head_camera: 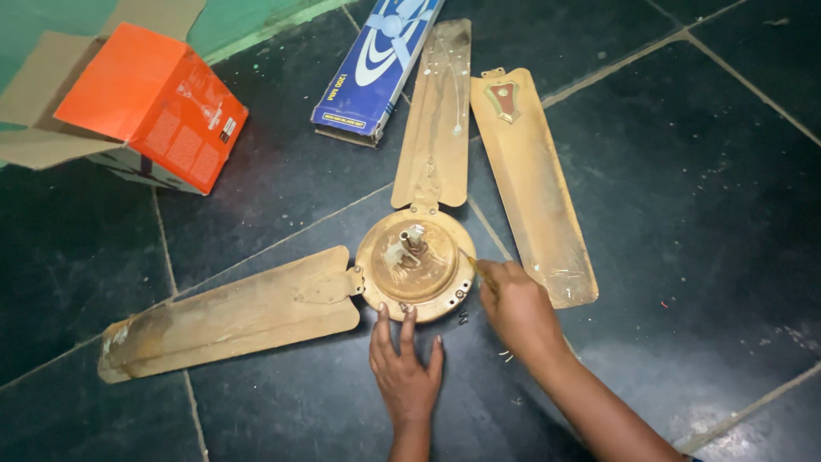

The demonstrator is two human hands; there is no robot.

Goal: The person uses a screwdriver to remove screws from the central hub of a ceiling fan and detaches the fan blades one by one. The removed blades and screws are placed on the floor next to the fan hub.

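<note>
Lower centre of the frame: my left hand (407, 376) lies flat and open on the floor (701, 214), fingertips touching the near rim of the fan hub (416, 263); it holds nothing. Just right of it, my right hand (513, 308) is closed in a pinch at the hub's right edge, seemingly on a thin tool or fastener, though what it grips I cannot tell. A small screw (463, 318) lies on the floor beside the hub.

Centre: the hub sits with its shaft up. Two blades are joined to it, one (231, 316) running to the lower left, one (436, 111) toward the top. A third blade (534, 184) lies loose at the right, apart from the hub. I judge one blade off and two left on.

Top: a blue carton (376, 64); upper left, an open orange box (154, 103).
</note>
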